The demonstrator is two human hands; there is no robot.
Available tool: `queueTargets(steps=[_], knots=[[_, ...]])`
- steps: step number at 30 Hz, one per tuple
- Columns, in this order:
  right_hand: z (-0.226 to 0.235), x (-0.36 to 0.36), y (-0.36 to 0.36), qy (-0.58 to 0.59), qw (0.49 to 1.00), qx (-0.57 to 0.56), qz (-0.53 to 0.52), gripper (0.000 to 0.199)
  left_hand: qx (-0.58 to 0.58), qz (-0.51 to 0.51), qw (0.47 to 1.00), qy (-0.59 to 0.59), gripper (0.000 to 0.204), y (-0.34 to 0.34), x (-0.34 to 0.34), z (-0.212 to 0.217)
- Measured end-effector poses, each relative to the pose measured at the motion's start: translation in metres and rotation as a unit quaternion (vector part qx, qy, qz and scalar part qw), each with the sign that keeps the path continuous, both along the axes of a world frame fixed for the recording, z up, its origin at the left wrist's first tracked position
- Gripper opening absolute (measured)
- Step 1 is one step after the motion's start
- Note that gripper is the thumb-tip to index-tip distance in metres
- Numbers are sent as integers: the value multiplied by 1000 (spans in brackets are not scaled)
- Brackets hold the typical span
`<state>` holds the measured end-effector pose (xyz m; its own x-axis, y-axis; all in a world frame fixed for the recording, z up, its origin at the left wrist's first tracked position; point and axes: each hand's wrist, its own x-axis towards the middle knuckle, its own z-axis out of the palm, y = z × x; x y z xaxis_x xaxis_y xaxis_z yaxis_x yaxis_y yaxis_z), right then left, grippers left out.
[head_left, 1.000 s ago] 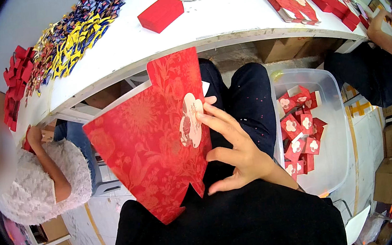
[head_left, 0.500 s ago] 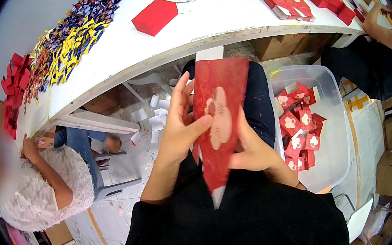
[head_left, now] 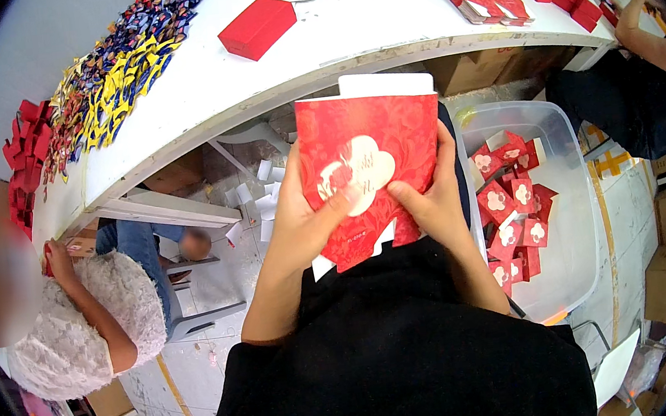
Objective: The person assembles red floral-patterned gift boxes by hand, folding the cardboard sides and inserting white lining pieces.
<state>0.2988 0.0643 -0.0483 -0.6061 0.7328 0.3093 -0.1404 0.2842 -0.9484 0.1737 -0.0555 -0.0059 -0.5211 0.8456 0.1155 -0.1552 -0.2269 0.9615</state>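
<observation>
While both hands clasp the red card blank (head_left: pixel 368 173) over the lap, below the table (head_left: pixel 379 34) edge, the left hand (head_left: pixel 307 215) curls its thumb across the pale flower emblem and the right hand (head_left: pixel 433 196) pinches the opposite edge; folding it well probably means keeping thumbs flat on the crease lines; the clear bin (head_left: pixel 571 205) of folded red boxes sits just right.

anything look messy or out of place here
Yes: white paper scraps lie scattered on the floor under the white table. The red card held in the left hand and right hand looks intact.
</observation>
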Motion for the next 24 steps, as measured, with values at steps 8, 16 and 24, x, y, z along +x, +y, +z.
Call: queueTargets(steps=[8, 16, 24], knots=[[-6, 33, 47, -26, 918, 385, -90, 58, -32, -32, 995, -83, 45, 4, -34, -6], [13, 27, 21, -157, 849, 503, 45, 61, -45, -100, 994, 29, 74, 14, -26, -10], [-22, 28, 42, 7, 977, 160, 139, 86, 74, -266, 961, 32, 103, 23, -35, -46]])
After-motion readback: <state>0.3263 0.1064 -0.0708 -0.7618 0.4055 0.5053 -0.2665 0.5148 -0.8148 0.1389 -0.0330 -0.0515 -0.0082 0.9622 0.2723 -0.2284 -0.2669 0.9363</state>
